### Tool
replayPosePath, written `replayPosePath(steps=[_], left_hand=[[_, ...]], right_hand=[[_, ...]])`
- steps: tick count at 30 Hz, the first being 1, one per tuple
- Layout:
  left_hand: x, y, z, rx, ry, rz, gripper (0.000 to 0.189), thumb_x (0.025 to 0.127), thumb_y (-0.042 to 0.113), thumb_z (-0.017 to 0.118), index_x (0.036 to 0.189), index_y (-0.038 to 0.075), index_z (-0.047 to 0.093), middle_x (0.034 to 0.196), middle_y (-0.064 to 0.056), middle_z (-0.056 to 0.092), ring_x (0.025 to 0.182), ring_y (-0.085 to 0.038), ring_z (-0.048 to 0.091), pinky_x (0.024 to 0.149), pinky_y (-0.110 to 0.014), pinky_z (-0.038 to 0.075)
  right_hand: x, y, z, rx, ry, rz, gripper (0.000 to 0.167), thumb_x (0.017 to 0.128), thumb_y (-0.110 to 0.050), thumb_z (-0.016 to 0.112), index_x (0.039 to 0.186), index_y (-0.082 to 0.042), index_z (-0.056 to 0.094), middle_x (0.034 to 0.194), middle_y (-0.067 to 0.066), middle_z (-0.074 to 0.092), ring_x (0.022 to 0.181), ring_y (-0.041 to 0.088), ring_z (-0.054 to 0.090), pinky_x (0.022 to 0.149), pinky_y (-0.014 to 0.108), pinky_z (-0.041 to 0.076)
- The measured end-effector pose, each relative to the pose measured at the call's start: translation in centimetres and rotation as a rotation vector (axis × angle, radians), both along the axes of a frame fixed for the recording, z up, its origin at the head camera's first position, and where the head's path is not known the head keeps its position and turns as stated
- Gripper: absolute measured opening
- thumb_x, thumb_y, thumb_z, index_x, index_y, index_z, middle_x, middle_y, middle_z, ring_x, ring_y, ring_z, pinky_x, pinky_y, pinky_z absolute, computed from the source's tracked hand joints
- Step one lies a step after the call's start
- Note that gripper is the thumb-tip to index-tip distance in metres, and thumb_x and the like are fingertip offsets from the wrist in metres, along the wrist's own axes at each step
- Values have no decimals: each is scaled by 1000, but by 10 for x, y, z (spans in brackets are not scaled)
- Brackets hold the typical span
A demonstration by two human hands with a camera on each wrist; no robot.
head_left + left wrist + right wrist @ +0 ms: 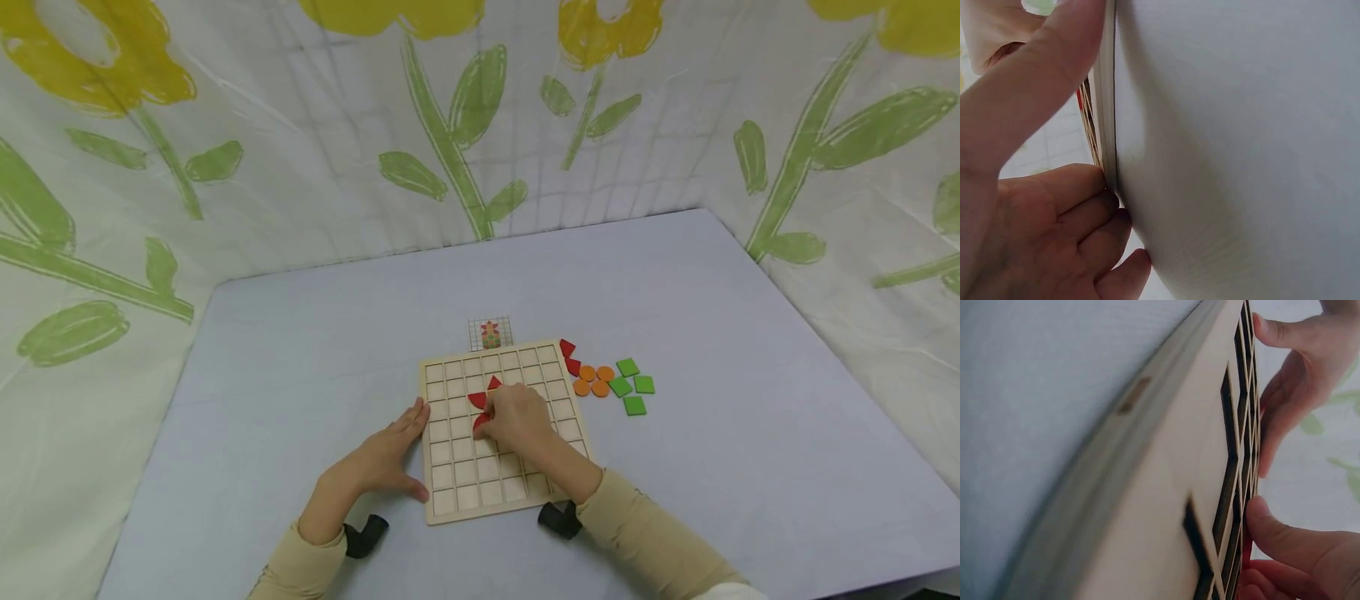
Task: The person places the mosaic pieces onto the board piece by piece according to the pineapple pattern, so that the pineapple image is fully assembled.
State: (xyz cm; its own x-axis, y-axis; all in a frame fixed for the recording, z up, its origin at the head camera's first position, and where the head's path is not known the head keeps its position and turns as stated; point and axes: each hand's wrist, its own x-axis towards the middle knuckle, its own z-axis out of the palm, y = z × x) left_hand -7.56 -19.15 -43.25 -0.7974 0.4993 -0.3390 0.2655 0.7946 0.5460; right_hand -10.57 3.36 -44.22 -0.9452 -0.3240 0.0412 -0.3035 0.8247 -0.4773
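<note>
A wooden grid board (442,477) lies on the table. My left hand (386,454) rests along its left edge, thumb and fingers spread; in the left wrist view its fingertips (1107,178) meet the board's side. Over the middle of the grid, my right hand (519,419) pinches a red quarter-circle piece (481,422), partly hidden under the fingers. Just above it on the board lie another red curved piece (477,400) and a red triangle (494,383). The right wrist view shows the right thumb (1266,519) low over the grid with red beneath it.
Behind the board stands a small pattern card (491,333) with a coloured figure on a grid. Right of the board lie two red pieces (567,348), several orange discs (587,373) and several green squares (635,406). A flower-printed curtain (300,167) surrounds the table (315,333).
</note>
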Motion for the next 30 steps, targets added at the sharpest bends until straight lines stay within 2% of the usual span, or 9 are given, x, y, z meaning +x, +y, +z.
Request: replayPosePath(steps=[5,10,15,21,27,30], left_hand=[[-1,1,0,-3,-3,4,120,63,29,91,150,-11,19,157,-27,12,143,-44,18,113,-57,23],[-1,2,-1,-15,-7,12,120,62,29,91,150,-10,19,158,-26,12,143,-43,18,113,-56,23],[-1,2,-1,-16,-13,17,120,62,28,91,150,-10,18,158,-26,12,144,-43,17,113,-56,22],[-2,2,-3,-22,-6,19,120,62,29,91,150,-10,19,158,-25,12,144,-42,18,113,-55,23],[-2,0,-4,-27,-2,22,120,62,28,91,150,-10,19,158,-26,13,143,-43,18,113,-56,24],[-2,0,-3,-22,-2,21,120,62,28,91,150,-10,19,158,-26,13,143,-43,18,113,-56,24]], right_hand=[[0,0,3,16,-11,7,31,63,-31,92,63,-12,67,56,-6,57,51,9,48,41,19,36],[1,1,4,-23,-24,19,23,66,-22,90,78,-8,75,61,-5,61,58,12,57,45,20,43],[1,3,3,-67,-58,60,20,72,-14,86,89,-7,78,62,-6,57,58,9,52,46,19,41],[0,6,1,-49,-75,93,17,74,-14,84,89,-10,79,70,-6,66,64,9,57,51,20,44],[-1,7,1,-64,-101,70,18,72,-13,85,90,-10,79,61,-9,54,56,7,47,47,18,37],[-1,7,2,-71,-93,66,18,72,-13,86,88,-10,79,60,-9,54,56,7,46,46,18,36]])
